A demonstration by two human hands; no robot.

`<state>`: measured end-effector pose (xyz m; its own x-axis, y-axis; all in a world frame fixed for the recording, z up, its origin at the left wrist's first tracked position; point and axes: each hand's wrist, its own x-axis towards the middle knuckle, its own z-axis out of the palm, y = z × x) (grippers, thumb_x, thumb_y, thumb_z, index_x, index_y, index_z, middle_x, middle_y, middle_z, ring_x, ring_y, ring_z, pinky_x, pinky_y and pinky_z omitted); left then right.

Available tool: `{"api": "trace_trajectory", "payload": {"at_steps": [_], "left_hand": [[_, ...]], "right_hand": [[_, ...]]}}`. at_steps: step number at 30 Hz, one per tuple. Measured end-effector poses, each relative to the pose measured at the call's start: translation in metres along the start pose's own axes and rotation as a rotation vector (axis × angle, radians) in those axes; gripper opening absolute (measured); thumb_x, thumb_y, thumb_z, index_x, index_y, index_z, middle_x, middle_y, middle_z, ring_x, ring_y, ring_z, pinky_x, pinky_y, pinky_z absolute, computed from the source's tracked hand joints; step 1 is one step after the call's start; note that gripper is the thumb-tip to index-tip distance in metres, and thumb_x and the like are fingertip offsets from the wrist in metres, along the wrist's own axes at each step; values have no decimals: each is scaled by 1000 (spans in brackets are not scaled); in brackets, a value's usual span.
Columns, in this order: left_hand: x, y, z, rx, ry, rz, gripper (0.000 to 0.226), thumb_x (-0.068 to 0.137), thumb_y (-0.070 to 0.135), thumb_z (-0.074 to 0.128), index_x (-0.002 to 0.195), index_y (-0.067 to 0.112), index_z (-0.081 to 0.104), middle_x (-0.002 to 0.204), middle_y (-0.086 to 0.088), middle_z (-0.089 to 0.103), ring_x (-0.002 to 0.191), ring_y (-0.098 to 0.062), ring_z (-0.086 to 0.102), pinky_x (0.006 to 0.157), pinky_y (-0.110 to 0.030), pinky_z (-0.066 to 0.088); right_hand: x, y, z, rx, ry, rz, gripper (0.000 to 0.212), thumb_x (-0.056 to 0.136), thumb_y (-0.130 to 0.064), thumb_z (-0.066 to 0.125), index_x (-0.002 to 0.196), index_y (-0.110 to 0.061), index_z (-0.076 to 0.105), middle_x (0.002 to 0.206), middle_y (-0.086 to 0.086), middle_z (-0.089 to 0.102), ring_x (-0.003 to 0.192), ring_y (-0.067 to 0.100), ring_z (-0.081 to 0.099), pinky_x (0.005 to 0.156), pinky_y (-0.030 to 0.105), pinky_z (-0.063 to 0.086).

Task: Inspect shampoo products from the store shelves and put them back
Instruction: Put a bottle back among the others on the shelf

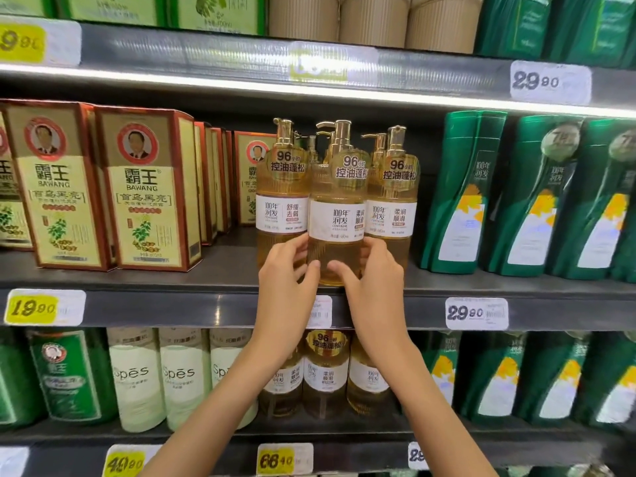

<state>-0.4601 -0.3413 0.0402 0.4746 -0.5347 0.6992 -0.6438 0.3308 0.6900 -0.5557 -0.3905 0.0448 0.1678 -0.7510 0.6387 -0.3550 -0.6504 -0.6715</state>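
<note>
Shampoo bottle: stands upright at the front edge of the middle shelf, just ahead of two matching bottles; clasped low between left hand and right hand, fingers curled round its sides. Lifting off or setting back, cannot tell; calls next for a level hold clear of those bottles.

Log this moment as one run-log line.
left hand: grips amber pump bottle | right hand: grips same bottle | bottle: upright, front of middle shelf | resting or lifted: cannot tell

2 bare forearms, slim wrists, bare left hand, bare right hand, short fingernails
</note>
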Motion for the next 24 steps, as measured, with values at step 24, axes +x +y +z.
{"api": "trace_trajectory", "payload": {"at_steps": [24], "left_hand": [[11, 5, 8, 119, -72, -86, 44, 92, 9, 52, 136, 8, 44, 130, -9, 50, 118, -15, 50, 96, -21, 38]], "right_hand": [[7, 2, 14, -201, 106, 14, 42, 86, -31, 67, 116, -5, 52, 114, 8, 55, 107, 20, 55, 83, 22, 42]]}}
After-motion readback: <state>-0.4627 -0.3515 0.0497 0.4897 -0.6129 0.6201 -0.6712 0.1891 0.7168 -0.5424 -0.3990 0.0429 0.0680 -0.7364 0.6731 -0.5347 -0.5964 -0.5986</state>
